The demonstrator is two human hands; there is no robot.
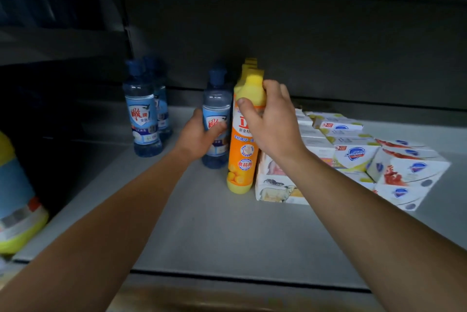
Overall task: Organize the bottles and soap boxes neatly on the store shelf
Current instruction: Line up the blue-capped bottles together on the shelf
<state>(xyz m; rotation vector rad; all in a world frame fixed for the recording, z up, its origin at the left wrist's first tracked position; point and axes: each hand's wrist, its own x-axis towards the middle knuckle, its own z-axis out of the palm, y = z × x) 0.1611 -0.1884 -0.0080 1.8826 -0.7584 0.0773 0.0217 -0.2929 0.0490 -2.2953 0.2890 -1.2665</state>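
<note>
left hand (199, 135) wrapped round clear blue plastic bottle (216, 119) | right hand (271, 119) gripping orange-yellow plastic dish-soap bottle (242, 150) mid grey shelf (214, 231) | could topple yellow row behind, honestly

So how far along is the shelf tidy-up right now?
Partly done. The soap boxes sit stacked at right, and yellow bottles line up behind the front orange bottle. In hand: the left hand grips a blue bottle beside it; the right hand holds the orange bottle's neck. Left: two blue bottles stand apart further left.
</note>
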